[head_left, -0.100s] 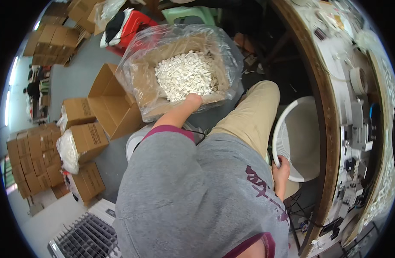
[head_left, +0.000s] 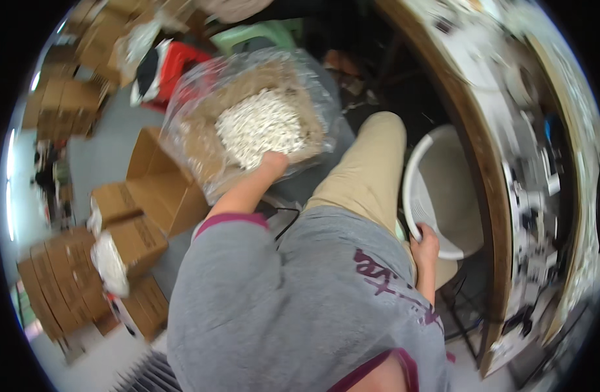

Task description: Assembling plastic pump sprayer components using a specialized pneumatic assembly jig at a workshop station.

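A cardboard box [head_left: 205,147] lined with a clear plastic bag [head_left: 182,108] holds a heap of small white pieces [head_left: 257,124], too small to make out exactly. My left hand [head_left: 274,163] reaches over the box's near side, at the edge of the heap; its fingers are hidden from view. On my right, a large white basin [head_left: 412,189] stands tilted beside my leg, under the table's edge. My right hand [head_left: 426,243] is closed around the near part of its rim. The inside wall of the basin shows, with ridges along its left.
A wooden-edged workbench [head_left: 492,170] with metal fixtures [head_left: 532,261] runs along the right. An open carton [head_left: 159,189] and stacked cartons [head_left: 62,281] stand at left. Beyond the lined box are a red container [head_left: 182,68] and a green stool [head_left: 257,36].
The whole view has turned and blurred slightly, with the lined box shifted left in it. My left hand stays at the box and my right hand stays on the basin rim.
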Tool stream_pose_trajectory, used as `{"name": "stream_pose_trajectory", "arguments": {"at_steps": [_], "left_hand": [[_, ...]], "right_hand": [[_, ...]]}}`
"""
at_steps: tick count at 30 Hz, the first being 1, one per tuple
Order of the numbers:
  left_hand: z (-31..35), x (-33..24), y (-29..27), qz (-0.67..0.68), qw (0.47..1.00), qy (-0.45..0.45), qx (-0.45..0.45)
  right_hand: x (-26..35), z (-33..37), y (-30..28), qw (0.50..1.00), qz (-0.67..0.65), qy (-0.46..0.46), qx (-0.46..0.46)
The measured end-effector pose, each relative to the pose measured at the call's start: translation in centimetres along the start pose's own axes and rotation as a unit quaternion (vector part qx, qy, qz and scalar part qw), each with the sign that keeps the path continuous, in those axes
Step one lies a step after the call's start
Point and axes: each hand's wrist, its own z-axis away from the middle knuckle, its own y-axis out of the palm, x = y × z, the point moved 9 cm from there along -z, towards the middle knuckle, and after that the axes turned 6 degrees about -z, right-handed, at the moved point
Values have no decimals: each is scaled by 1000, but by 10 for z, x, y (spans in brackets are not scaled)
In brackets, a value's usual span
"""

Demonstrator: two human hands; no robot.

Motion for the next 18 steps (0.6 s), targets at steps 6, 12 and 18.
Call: {"name": "stream_pose_trajectory", "arguments": {"at_steps": [6,12,18], "left_hand": [[18,-76,-186,213,961,78,-158],[117,-169,-408,303,777,369,-411],[206,-172,-602,355,549,472,-591]], "right_hand": [[-10,8,-54,1000,10,10,4],[-23,17,-49,992,61,67,86],[44,35,-132,995,-66,-40,-59]]}}
